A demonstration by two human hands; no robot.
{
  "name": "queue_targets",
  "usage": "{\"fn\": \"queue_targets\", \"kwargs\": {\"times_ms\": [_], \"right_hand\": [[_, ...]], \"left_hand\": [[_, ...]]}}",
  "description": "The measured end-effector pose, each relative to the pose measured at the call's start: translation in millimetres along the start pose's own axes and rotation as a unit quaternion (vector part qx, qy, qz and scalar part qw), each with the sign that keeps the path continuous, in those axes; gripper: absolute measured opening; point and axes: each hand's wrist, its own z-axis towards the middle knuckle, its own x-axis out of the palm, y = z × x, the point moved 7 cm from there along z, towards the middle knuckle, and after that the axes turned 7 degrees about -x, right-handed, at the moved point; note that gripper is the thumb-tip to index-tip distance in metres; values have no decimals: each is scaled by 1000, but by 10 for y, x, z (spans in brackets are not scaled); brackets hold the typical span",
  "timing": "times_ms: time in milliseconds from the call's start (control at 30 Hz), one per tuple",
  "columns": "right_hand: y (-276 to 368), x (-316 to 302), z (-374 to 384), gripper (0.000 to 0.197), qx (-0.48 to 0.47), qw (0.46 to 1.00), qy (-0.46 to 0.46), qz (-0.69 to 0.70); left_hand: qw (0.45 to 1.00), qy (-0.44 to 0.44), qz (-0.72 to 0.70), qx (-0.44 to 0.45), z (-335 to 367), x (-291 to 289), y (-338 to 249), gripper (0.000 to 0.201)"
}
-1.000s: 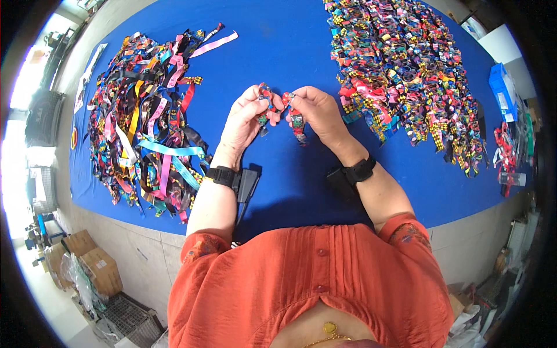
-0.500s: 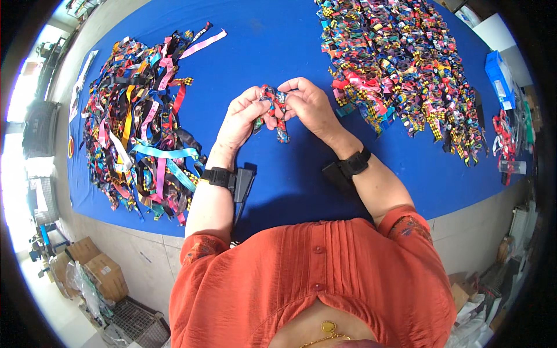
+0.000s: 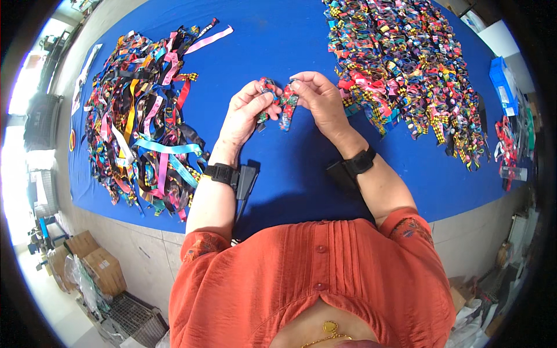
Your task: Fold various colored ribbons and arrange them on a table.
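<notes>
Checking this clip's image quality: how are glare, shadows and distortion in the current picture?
Head view: parts of the left side are blown out white; a dark shadow falls on the blue table beside the red top; the table's edges bow; the patterned ribbon at the right hand is too small for fine detail.

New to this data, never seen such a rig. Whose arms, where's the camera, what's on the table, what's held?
No robot: these are a person's bare left hand and right hand. A fisheye camera on the person's head looks down, so straight edges bend. On the blue table, a loose heap of ribbons lies at left and a dense spread of looped strips at upper right. Both hands pinch patterned ribbon between thumb and fingers; whether one piece or two, I can't tell.
</notes>
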Motion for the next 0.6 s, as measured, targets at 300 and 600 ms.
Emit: {"fn": "queue_targets", "kwargs": {"times_ms": [300,600], "right_hand": [[6,-57,56,16,-32,999,5,-10],[-19,-3,49,23,-32,999,24,-32]], "left_hand": [[1000,14,-2,-21,35,7,22,17],[1000,4,-2,-20,28,-22,80,15]]}}
